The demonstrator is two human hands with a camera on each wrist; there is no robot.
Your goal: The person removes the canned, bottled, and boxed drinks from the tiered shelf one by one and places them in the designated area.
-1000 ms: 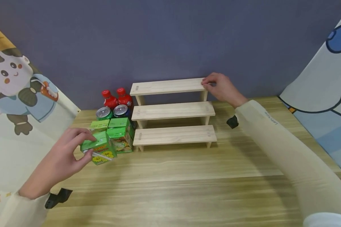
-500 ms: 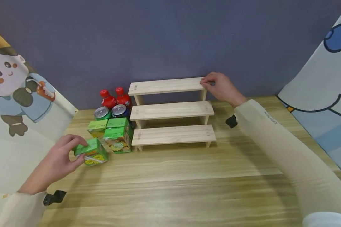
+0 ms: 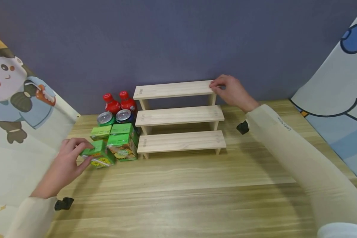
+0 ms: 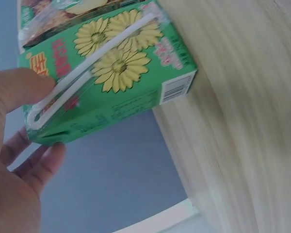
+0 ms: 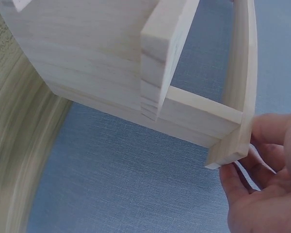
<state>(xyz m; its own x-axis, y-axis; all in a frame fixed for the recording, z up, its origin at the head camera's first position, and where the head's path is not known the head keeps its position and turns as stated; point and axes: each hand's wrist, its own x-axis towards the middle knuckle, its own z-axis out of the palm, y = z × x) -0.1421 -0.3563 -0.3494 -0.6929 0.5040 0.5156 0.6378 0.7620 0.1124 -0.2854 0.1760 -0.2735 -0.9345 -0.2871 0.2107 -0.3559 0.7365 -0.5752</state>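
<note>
My left hand (image 3: 66, 162) pinches a green drink carton (image 3: 99, 157) at its left end, thumb in front and fingers over the top. In the left wrist view, yellow flowers and a white straw show on the drink carton (image 4: 121, 73), with the thumb over one end of the straw. Close on its right stands another green carton (image 3: 123, 147). My right hand (image 3: 232, 92) grips the right end of the top board of a three-step wooden shelf (image 3: 179, 142). Seen from the right wrist, thumb and fingers hold the board's end (image 5: 235, 150) from both sides.
Behind the held carton are more cartons (image 3: 101, 132), then two cans (image 3: 105, 118) and two red bottles (image 3: 112, 105) near the back wall (image 3: 178, 39). They stand close to the shelf's left side. Bare wooden tabletop (image 3: 184, 185) lies in front. Printed panels (image 3: 35, 109) flank both sides.
The left hand has moved the carton left and down, then slightly back and right, so it now sits beside the other green carton. The right hand keeps its grip on the shelf.
</note>
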